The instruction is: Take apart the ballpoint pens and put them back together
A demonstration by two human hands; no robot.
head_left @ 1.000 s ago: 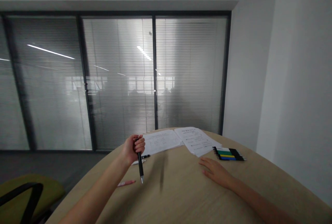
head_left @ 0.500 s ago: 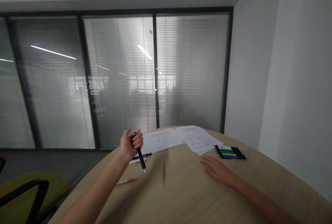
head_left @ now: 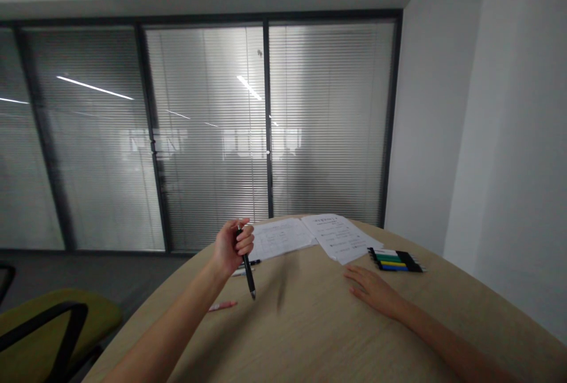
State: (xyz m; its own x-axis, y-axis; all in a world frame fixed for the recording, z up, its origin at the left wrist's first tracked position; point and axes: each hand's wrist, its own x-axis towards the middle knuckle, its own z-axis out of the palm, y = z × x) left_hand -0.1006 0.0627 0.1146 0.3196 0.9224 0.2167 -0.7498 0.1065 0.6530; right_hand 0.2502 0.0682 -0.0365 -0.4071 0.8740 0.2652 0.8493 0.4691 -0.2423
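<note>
My left hand (head_left: 233, 245) is raised above the table with its fingers wrapped round a black pen (head_left: 248, 273), whose silver tip points down. Behind that hand, partly covered by it, lie another black pen (head_left: 255, 262) and a white pen (head_left: 240, 272). A pink pen (head_left: 223, 306) rests on the table below the left wrist. My right hand (head_left: 371, 289) lies flat on the table, palm down, fingers stretched out and holding nothing. Close to its fingertips is a printed sheet (head_left: 339, 238); just beyond it is a flat set of coloured pens (head_left: 394, 259) with black ends.
More printed paper (head_left: 281, 237) lies at the far left side of the round wooden table (head_left: 319, 330). A green chair (head_left: 95, 315) with black armrests stands at the lower left. Glass panels with blinds (head_left: 328, 123) rise behind the table, and a pale wall (head_left: 509, 164) is on the right.
My left hand has shifted slightly right with the black pen, which now hangs a little steeper. The right hand stays flat in its place.
</note>
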